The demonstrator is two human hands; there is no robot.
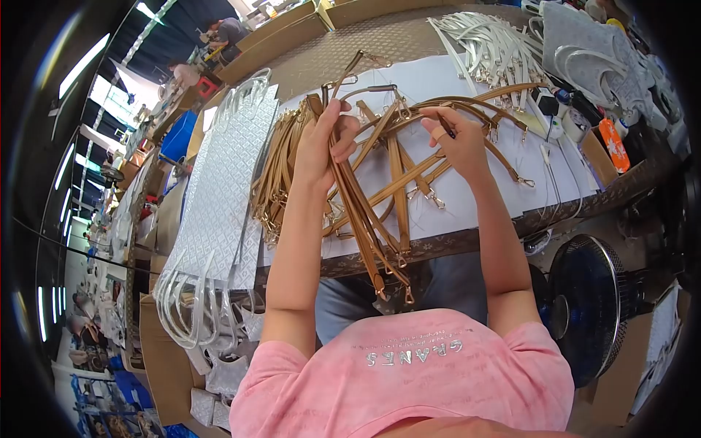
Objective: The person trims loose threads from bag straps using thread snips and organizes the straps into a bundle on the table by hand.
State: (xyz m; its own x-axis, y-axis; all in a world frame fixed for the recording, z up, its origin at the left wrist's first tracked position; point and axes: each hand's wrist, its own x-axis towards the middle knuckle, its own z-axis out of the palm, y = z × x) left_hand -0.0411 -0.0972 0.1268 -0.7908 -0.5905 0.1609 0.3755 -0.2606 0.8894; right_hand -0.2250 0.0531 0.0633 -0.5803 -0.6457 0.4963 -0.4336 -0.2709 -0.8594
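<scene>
Our left hand (321,146) holds a bundle of tan straps (365,212) above the worktop (475,197); our right hand (456,142) pinches one strap. They seem light and floppy (metal clasps dangle), best gripped mid-length.

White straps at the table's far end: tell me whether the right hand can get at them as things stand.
Probably yes. The right hand pinches a tan strap, but the white straps lie uncovered beyond it, with only more tan straps between.

Head view, downward (fisheye); close

Bright even daylight, strong fisheye warp, dark corners
</scene>
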